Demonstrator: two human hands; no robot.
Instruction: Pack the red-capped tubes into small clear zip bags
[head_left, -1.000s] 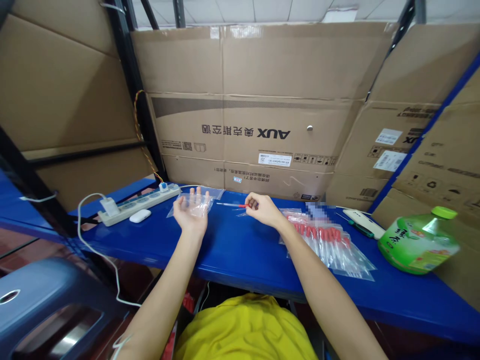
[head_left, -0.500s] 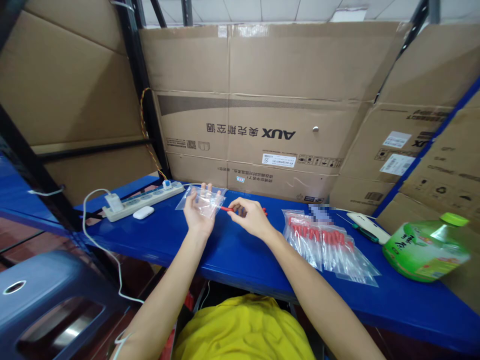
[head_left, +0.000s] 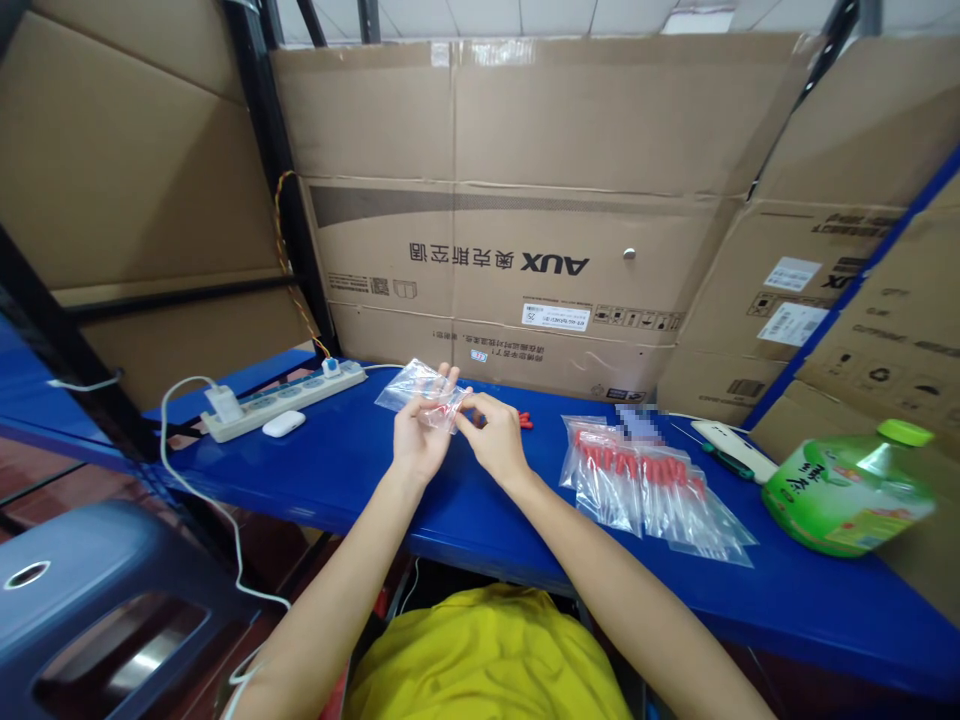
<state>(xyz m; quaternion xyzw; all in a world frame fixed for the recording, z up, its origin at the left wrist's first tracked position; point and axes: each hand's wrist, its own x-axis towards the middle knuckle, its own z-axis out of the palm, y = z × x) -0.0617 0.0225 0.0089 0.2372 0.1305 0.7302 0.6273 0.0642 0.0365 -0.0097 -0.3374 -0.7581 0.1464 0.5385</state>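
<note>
A clear plastic bag [head_left: 409, 385] lies across the fingers of my left hand [head_left: 421, 435], which grips it with the thumb. My right hand [head_left: 493, 432] is closed, its fingertips pinched at the bag's right edge, close beside the left fingers. A faint reddish tint shows through the plastic there; the red piece itself is hard to make out. Behind my right hand a few small red pieces [head_left: 525, 420] lie on the blue table [head_left: 480, 520]. To the right, several filled clear bags [head_left: 645, 490] overlap in a row, each with red pieces near the top.
A green bottle [head_left: 847, 490] stands at the right, near a white object [head_left: 731, 445] and a dark green-handled tool [head_left: 726, 462]. On the left are a power strip [head_left: 289, 400], a white case [head_left: 283, 424] and a cable. Cardboard [head_left: 525, 130] walls the back. A stool [head_left: 112, 560] stands lower left.
The red piece in my right hand's fingers has gone to the bag's edge and no longer shows plainly. My left hand has shifted right with the bag, its thumb now folded over it.
</note>
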